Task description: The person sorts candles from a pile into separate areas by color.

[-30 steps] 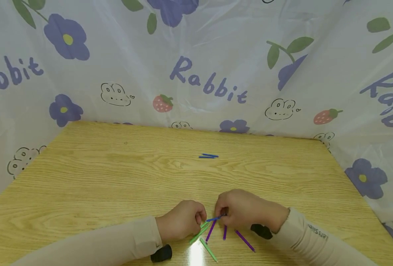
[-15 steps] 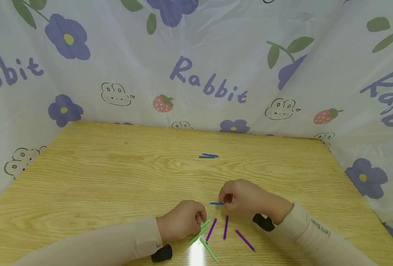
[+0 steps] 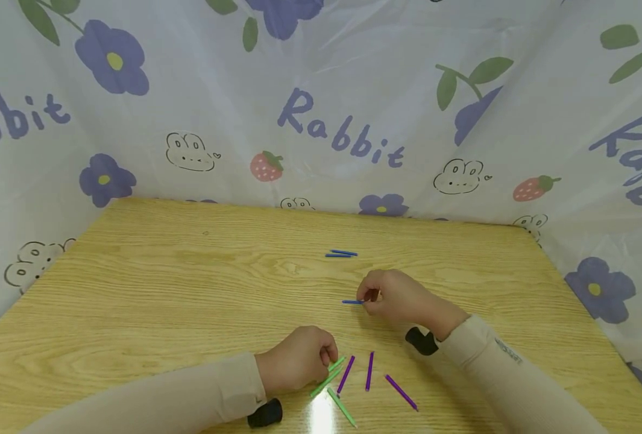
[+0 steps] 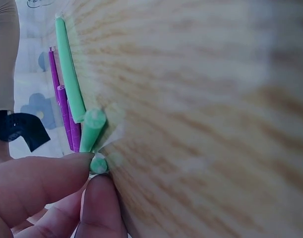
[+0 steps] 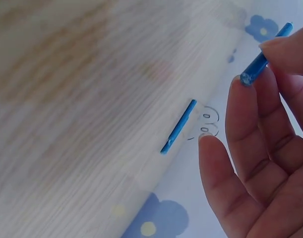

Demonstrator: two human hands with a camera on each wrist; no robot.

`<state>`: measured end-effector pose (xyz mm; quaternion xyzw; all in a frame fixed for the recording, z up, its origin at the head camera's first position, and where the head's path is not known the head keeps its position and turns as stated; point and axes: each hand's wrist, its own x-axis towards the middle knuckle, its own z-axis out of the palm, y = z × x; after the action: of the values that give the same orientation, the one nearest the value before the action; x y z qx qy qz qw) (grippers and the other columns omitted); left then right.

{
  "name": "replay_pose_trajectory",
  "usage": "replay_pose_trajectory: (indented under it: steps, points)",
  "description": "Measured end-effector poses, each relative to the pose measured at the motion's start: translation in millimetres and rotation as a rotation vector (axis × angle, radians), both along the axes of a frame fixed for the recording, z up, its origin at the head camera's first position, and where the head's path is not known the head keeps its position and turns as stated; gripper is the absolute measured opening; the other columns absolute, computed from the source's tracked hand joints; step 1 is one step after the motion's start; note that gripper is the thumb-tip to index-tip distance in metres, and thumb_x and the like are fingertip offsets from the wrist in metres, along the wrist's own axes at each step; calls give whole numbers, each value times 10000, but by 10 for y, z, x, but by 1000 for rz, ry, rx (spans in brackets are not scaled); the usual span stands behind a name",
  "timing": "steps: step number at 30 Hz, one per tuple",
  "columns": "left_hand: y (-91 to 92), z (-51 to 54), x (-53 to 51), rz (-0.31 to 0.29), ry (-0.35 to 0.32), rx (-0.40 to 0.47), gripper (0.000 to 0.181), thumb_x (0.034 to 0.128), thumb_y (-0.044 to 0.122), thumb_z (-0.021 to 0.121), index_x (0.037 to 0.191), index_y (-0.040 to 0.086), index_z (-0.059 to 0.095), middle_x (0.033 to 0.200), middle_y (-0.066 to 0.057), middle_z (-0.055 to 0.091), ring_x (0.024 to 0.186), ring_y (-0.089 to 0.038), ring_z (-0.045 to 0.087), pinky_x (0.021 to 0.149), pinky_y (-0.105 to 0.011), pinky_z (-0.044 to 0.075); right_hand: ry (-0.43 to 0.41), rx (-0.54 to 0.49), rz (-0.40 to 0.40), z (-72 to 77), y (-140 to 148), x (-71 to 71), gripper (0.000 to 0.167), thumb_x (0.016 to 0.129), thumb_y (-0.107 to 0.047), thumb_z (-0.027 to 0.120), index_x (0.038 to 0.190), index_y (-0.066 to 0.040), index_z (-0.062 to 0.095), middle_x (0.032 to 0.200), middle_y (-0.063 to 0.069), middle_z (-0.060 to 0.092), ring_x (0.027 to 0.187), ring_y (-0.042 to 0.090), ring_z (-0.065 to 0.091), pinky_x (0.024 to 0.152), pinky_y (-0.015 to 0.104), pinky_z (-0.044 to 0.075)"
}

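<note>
My right hand (image 3: 399, 298) is above the middle of the table, pinching a thin blue candle-like stick (image 5: 277, 47) between thumb and fingertips. Two similar blue sticks (image 3: 342, 255) lie close together farther back. Near the front, my left hand (image 3: 299, 360) rests low and pinches a green candle-like stick (image 4: 98, 164) with thumb and finger. Against it lies a second green stick (image 3: 323, 384), and a third green stick (image 3: 342, 408) lies closer to the front. The curled left fingers partly hide the pinched one.
Three purple sticks (image 3: 369, 371) lie spread out to the right of the green ones. The wooden table (image 3: 190, 283) is bordered at the back and sides by a printed white curtain (image 3: 342, 72). Each wrist wears a black band (image 3: 264, 413).
My right hand has lifted the blue stick away from the green and purple sticks and carried it toward the back of the table. My left hand has stayed in place.
</note>
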<state>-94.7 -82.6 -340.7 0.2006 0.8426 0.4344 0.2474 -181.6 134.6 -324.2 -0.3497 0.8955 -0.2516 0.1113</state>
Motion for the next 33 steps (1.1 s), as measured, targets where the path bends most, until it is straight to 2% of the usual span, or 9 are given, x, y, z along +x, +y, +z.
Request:
replay_pose_trajectory:
  steps: [7, 15, 24, 33]
  points:
    - [7, -23, -12, 10, -7, -7, 222, 739, -190, 592, 813, 16, 631, 717, -2, 541, 669, -140, 473, 586, -232, 399, 24, 14, -56, -31, -43, -135, 85, 862, -39, 671, 914, -102, 695, 868, -44, 629, 792, 90, 576, 733, 277, 501]
    - [17, -17, -13, 5, -19, -21, 213, 753, -173, 624, 805, 34, 630, 728, 0, 546, 686, -144, 479, 616, -254, 416, 74, 61, -69, -72, -96, -286, 90, 871, -27, 665, 925, -83, 710, 896, 2, 650, 796, 108, 579, 733, 274, 499]
    - [6, 4, -41, -3, -17, -36, 228, 725, -181, 631, 798, 35, 633, 718, 9, 538, 682, -133, 477, 624, -250, 417, 54, 95, -127, -75, -211, -457, 140, 895, -37, 622, 970, -83, 731, 949, 12, 673, 833, 128, 591, 773, 311, 504]
    - [-24, 38, -80, -22, -23, -30, 214, 733, -172, 646, 802, 30, 631, 723, 4, 540, 683, -132, 475, 627, -247, 416, 29, 104, -170, -142, -273, -646, 181, 896, -44, 593, 995, -94, 736, 970, 26, 688, 863, 157, 619, 786, 330, 512]
